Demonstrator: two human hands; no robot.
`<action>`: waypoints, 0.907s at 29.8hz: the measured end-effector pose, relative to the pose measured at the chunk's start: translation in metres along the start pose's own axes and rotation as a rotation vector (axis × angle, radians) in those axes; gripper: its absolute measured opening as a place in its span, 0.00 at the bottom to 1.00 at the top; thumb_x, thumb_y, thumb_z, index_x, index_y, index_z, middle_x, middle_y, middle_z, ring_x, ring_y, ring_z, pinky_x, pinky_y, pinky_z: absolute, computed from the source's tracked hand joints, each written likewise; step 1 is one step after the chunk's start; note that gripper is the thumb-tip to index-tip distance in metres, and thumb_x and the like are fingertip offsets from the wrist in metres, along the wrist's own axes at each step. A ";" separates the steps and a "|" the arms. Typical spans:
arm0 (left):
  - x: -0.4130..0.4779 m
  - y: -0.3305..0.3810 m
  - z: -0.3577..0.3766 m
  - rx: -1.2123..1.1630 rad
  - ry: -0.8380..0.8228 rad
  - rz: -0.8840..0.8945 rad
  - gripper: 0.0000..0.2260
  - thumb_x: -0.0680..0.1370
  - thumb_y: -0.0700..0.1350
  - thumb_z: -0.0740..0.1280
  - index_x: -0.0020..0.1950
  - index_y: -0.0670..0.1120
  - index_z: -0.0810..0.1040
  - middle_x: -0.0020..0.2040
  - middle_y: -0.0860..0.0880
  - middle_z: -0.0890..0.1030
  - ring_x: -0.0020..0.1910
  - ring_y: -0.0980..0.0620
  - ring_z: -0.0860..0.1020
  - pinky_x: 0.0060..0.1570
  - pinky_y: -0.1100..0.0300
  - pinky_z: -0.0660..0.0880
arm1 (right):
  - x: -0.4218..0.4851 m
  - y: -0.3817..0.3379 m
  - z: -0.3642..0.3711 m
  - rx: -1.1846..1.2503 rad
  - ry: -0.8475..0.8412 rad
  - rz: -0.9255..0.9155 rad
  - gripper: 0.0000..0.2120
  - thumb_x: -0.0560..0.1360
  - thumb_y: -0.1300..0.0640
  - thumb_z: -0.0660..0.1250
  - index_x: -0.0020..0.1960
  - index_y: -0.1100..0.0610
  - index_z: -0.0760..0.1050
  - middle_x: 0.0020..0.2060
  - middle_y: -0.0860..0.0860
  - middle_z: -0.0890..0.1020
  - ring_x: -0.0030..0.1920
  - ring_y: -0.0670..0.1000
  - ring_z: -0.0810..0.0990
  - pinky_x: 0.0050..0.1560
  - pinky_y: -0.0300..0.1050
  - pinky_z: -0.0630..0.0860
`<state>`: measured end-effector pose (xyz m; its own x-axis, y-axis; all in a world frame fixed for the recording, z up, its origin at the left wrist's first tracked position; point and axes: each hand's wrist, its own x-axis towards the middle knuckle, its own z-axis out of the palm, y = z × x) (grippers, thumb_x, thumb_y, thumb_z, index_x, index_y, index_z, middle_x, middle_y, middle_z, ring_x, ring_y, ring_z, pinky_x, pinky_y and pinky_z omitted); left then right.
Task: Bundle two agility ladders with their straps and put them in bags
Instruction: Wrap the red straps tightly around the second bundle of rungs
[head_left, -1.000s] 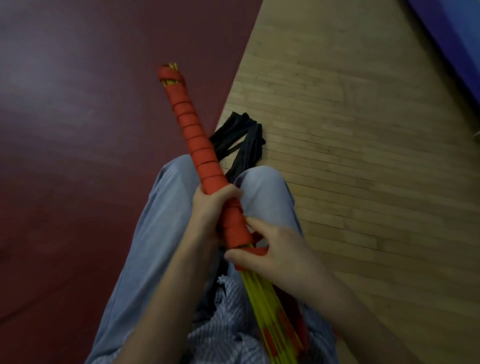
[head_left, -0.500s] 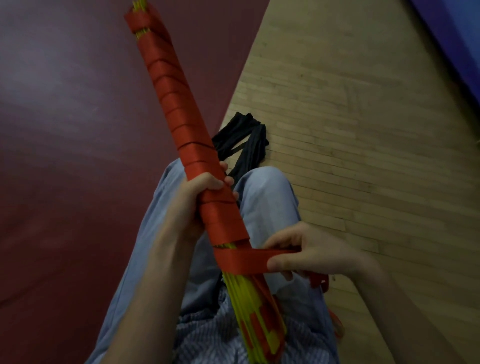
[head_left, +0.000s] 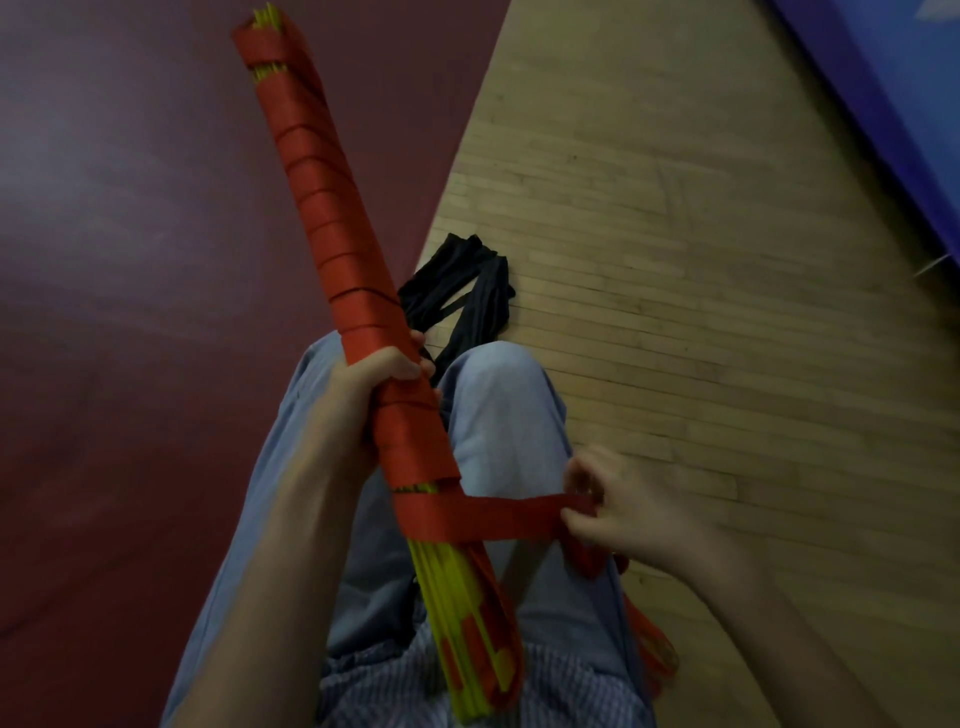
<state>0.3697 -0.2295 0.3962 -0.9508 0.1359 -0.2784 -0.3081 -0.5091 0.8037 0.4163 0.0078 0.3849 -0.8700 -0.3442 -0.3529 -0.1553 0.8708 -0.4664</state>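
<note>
Agility ladder (head_left: 337, 260), one bundle, was gripped over the lap by the left hand (head_left: 371, 382), its red strap (head_left: 498, 514) pinched by the right hand (head_left: 634, 514). One black heap (head_left: 462, 291) was seen beyond the knees.

- No text, label, brand, number or sign can be read anywhere in view.
- The red strap (head_left: 332, 218) and the yellow ladder (head_left: 441, 582) it is wound round show plain colour only.
</note>
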 end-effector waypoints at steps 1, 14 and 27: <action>-0.001 0.001 0.002 0.028 0.019 0.018 0.15 0.59 0.38 0.66 0.45 0.45 0.74 0.32 0.49 0.77 0.32 0.51 0.75 0.28 0.60 0.75 | -0.003 -0.001 0.003 -0.079 -0.009 0.022 0.07 0.70 0.52 0.67 0.43 0.48 0.68 0.40 0.42 0.72 0.42 0.45 0.72 0.43 0.43 0.71; 0.016 0.026 0.012 0.153 0.118 0.105 0.14 0.60 0.37 0.62 0.44 0.43 0.72 0.26 0.52 0.78 0.23 0.55 0.76 0.23 0.66 0.73 | 0.001 0.120 0.033 0.034 0.075 0.686 0.09 0.75 0.65 0.59 0.49 0.59 0.78 0.40 0.55 0.80 0.40 0.55 0.80 0.40 0.47 0.77; 0.024 0.020 0.020 0.215 0.068 0.074 0.20 0.54 0.38 0.67 0.45 0.43 0.73 0.27 0.51 0.78 0.24 0.56 0.76 0.25 0.65 0.74 | 0.064 0.125 -0.103 0.607 0.570 0.435 0.11 0.76 0.68 0.58 0.53 0.61 0.78 0.50 0.59 0.80 0.52 0.53 0.77 0.59 0.50 0.72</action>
<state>0.3400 -0.2190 0.4162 -0.9690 0.0435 -0.2433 -0.2442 -0.3218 0.9148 0.2930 0.1311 0.3874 -0.9172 0.3319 -0.2202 0.3681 0.4952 -0.7869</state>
